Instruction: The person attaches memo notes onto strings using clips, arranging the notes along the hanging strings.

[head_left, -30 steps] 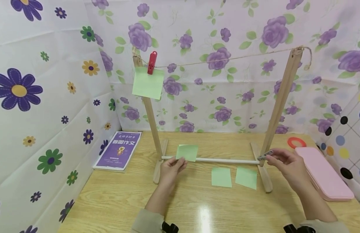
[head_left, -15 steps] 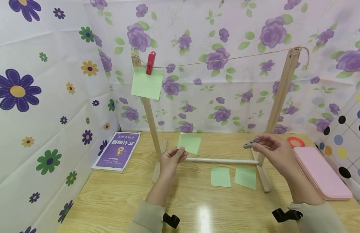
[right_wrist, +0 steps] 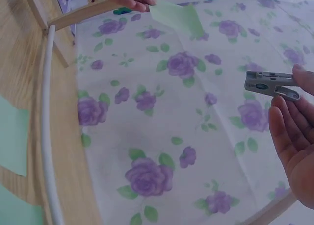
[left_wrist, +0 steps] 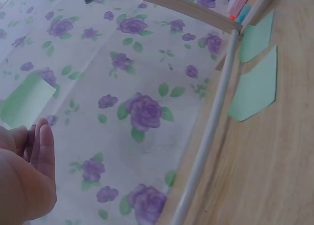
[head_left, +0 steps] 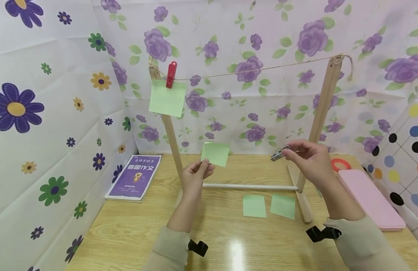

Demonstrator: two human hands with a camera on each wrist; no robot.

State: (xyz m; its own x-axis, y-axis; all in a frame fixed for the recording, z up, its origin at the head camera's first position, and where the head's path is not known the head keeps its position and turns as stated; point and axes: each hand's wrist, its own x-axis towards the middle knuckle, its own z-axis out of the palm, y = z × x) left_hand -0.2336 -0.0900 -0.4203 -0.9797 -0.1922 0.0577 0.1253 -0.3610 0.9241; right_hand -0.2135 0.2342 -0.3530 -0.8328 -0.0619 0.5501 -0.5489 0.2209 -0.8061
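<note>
My left hand (head_left: 194,178) pinches a green sticky note (head_left: 215,153) by its lower edge, raised above the white rod (head_left: 249,186) of a wooden stand. In my right hand (head_left: 310,160) a grey clothespin (head_left: 280,153) is held between thumb and fingers; the right wrist view shows the clothespin (right_wrist: 271,83) pointing away from the fingertips. A twine line (head_left: 229,74) runs between the stand's two posts, above both hands. From its left end hangs another green note (head_left: 167,98), clipped by a red clothespin (head_left: 171,74).
Two more green notes (head_left: 254,206) lie on the table in front of the rod. A purple book (head_left: 134,177) is at the left. On the right are a pink case (head_left: 371,199) and a red ring (head_left: 341,164). The right post (head_left: 325,101) rises behind my right hand.
Both hands have risen from near the rod. The left lifts the note upward; the right carries the grey clothespin up and to the left.
</note>
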